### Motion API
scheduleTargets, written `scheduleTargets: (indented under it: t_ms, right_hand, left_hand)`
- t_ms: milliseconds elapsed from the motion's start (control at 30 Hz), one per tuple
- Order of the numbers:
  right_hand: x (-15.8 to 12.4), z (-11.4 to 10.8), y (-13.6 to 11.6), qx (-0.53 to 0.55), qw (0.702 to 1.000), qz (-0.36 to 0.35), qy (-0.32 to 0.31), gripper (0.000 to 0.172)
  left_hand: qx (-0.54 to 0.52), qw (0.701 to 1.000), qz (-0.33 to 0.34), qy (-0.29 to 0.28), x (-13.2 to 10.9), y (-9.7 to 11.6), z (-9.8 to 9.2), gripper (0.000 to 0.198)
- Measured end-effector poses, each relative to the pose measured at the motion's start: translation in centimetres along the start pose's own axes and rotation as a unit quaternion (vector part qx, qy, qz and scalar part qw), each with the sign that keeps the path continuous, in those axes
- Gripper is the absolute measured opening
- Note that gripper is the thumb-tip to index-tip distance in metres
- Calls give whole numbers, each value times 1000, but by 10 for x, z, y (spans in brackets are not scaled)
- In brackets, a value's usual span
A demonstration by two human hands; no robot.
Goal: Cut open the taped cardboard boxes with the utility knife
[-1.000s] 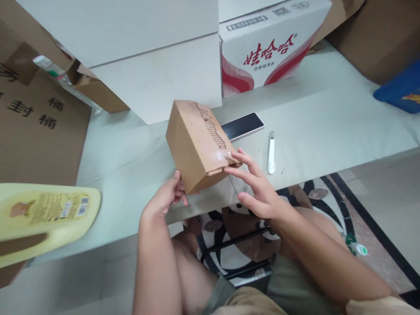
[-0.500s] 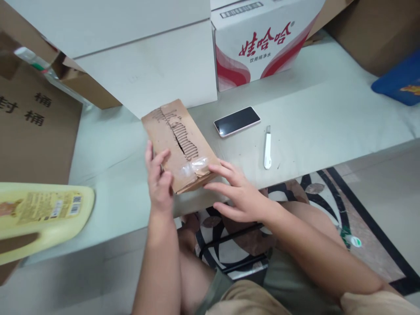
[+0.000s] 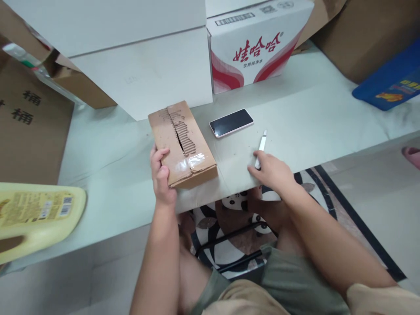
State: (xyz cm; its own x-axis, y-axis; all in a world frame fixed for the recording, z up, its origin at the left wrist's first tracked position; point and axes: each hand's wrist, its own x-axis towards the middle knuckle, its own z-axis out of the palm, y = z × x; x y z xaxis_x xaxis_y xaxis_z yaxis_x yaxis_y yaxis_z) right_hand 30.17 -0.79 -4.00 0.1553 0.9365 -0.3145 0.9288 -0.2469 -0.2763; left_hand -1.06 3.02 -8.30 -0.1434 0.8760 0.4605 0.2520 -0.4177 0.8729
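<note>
A small brown cardboard box [image 3: 201, 142] rests on the pale tabletop, with a torn, ridged strip along its top and clear tape near the front end. My left hand [image 3: 163, 183] grips its left side, fingers curled over the edge. To the right, my right hand [image 3: 274, 171] has its thumb and fingers closed round the lower end of a white utility knife [image 3: 262, 142]. The knife's tip points away from me, and part of its handle is hidden by the fingers. Between box and knife, farther back, lies a phone [image 3: 231, 123] with a dark screen.
Behind the box stand a large white carton [image 3: 164, 70] and a white-and-red carton [image 3: 252, 52]. A yellow jug [image 3: 70, 205] is at the left, a blue container [image 3: 377, 89] at the far right. The tabletop's front edge [image 3: 226, 192] runs above my legs.
My right hand has left the box's front end and moved right to the utility knife, whose handle it now holds. The box sits flatter, its front face more visible, with my left hand still on it.
</note>
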Motion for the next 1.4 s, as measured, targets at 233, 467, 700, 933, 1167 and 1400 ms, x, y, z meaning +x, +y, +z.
scheduleTargets:
  t_ms: [233, 467, 700, 933, 1167, 1400]
  right_hand:
    - [-19, -5, -14, 185, 946, -78, 253, 18]
    - [-61, -8, -20, 415, 813, -264, 312, 32]
    - [-72, -12, -30, 368, 835, -272, 306, 27]
    - [-73, -17, -24, 312, 850, -258, 338, 27]
    - [-65, -19, -31, 429, 852, -191, 230, 27]
    - [-65, -26, -26, 451, 848, -172, 220, 31]
  left_hand:
    - [1, 998, 35, 46, -3, 7, 15, 47]
    - [149, 962, 221, 55, -18, 35, 32, 49]
    - [211, 928, 305, 47, -30, 47, 57, 31]
    - [216, 933, 283, 49, -31, 44, 64, 28]
    - [221, 934, 280, 37, -32, 49, 60, 27]
    - [222, 936, 273, 15, -31, 51, 56, 27]
